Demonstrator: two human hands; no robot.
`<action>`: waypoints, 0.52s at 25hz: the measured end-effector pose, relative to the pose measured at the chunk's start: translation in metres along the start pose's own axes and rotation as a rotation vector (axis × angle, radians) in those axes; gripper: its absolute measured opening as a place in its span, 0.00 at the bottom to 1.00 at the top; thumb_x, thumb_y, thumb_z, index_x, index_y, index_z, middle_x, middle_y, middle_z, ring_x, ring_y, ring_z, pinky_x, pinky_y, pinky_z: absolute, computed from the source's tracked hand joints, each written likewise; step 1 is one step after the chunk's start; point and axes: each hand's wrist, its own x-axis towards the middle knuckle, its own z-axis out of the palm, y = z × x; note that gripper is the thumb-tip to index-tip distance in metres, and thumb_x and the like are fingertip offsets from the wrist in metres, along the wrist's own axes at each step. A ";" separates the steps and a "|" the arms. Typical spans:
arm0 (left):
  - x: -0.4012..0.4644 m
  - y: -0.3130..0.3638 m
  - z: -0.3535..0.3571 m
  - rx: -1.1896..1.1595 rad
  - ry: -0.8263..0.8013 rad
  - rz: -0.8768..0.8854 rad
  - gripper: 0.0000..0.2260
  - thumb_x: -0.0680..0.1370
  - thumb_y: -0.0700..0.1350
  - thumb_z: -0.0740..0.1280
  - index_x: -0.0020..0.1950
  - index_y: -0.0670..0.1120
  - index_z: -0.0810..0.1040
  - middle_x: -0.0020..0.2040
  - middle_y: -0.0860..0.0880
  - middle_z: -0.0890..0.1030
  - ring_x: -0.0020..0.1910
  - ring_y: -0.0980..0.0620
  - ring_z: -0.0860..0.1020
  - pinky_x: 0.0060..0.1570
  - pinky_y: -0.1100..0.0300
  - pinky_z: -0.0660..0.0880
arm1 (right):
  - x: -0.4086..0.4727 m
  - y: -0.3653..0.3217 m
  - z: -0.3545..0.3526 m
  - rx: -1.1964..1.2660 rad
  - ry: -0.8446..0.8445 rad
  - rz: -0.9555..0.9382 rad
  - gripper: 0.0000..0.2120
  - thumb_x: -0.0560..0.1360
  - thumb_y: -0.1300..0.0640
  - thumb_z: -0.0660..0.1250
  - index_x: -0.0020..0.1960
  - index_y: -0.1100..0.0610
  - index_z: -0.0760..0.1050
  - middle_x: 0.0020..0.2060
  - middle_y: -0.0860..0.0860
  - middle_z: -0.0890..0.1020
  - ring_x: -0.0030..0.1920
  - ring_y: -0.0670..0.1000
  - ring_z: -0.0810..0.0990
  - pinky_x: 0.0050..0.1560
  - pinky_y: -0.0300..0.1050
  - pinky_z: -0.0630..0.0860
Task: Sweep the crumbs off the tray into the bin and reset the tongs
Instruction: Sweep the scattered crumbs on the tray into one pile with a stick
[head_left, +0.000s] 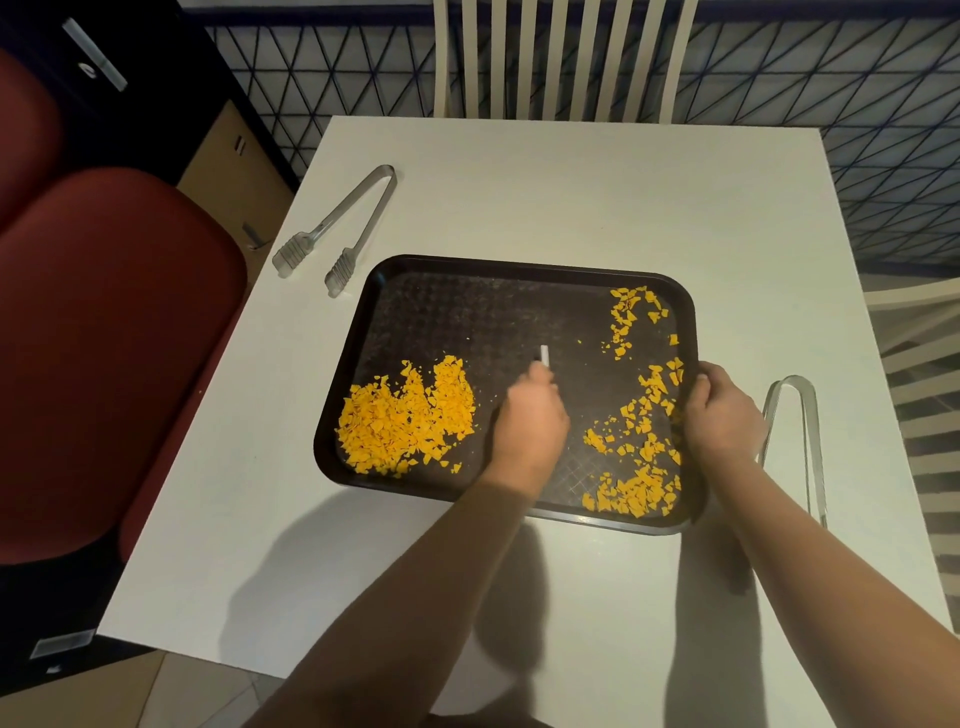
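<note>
A dark rectangular tray (467, 306) lies on the white table. Orange crumbs (405, 415) are heaped in its left front corner, and more crumbs (647, 415) are scattered along its right side. My left hand (530, 415) is over the tray's middle, gripping a small tool whose white handle end (544, 355) sticks out above the fingers; the tool's working end is hidden. My right hand (719, 410) grips the tray's right rim. One pair of metal tongs (337, 228) lies on the table left of the tray. A second pair of tongs (802, 431) lies right of the tray.
The white table (571, 192) has a white slatted chair (561, 57) behind it. A dark red cushioned seat (104, 338) stands close along the table's left edge. Another slatted chair (919, 364) is at the right. No bin is in view.
</note>
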 end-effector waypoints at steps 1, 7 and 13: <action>-0.007 0.006 0.008 0.014 -0.047 0.043 0.09 0.80 0.40 0.57 0.58 0.41 0.72 0.51 0.41 0.80 0.47 0.44 0.80 0.47 0.53 0.78 | 0.000 0.000 0.000 0.000 0.001 0.001 0.18 0.81 0.54 0.50 0.65 0.54 0.71 0.50 0.60 0.82 0.51 0.64 0.79 0.48 0.50 0.73; -0.024 -0.019 0.018 0.141 -0.144 0.000 0.09 0.81 0.39 0.55 0.58 0.41 0.71 0.53 0.42 0.79 0.50 0.44 0.80 0.50 0.54 0.76 | -0.002 0.000 -0.001 0.017 0.017 -0.017 0.21 0.79 0.51 0.47 0.65 0.54 0.72 0.50 0.60 0.82 0.51 0.64 0.79 0.49 0.52 0.73; -0.020 -0.060 -0.025 0.089 0.010 -0.275 0.11 0.80 0.38 0.56 0.62 0.40 0.70 0.56 0.40 0.78 0.55 0.41 0.78 0.50 0.54 0.74 | -0.003 0.000 0.000 0.009 0.029 -0.023 0.23 0.78 0.50 0.46 0.65 0.54 0.72 0.49 0.60 0.82 0.50 0.64 0.79 0.47 0.50 0.73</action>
